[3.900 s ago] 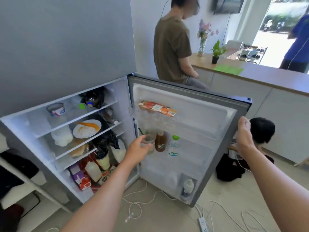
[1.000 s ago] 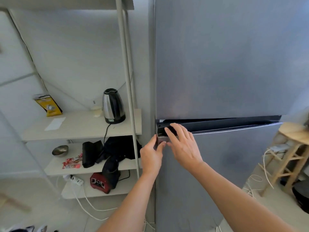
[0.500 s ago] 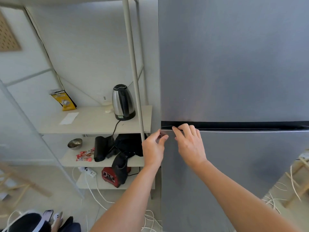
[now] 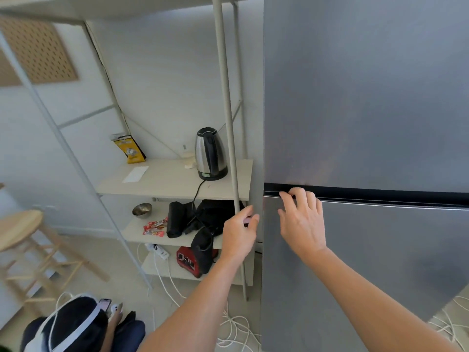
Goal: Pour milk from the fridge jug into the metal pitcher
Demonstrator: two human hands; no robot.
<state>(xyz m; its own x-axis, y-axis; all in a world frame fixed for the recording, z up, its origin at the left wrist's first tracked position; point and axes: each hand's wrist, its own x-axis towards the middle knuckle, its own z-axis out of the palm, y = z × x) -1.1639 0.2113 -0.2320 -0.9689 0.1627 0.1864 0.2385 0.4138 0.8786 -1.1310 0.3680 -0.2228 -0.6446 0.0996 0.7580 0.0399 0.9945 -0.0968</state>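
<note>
Far at left end of gap (image 4: 380,196) between doors, right hand (image 4: 302,224) fingers (image 4: 311,204) hook lower fridge door (image 4: 385,255) top edge. Left hand (image 4: 238,237) just beside, loosely curled, empty. Doors closed; milk jug unseen.

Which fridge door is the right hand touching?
The lower door: the right hand curls its fingers over that door's top edge, at the dark gap. The upper door sits above that gap.
</note>
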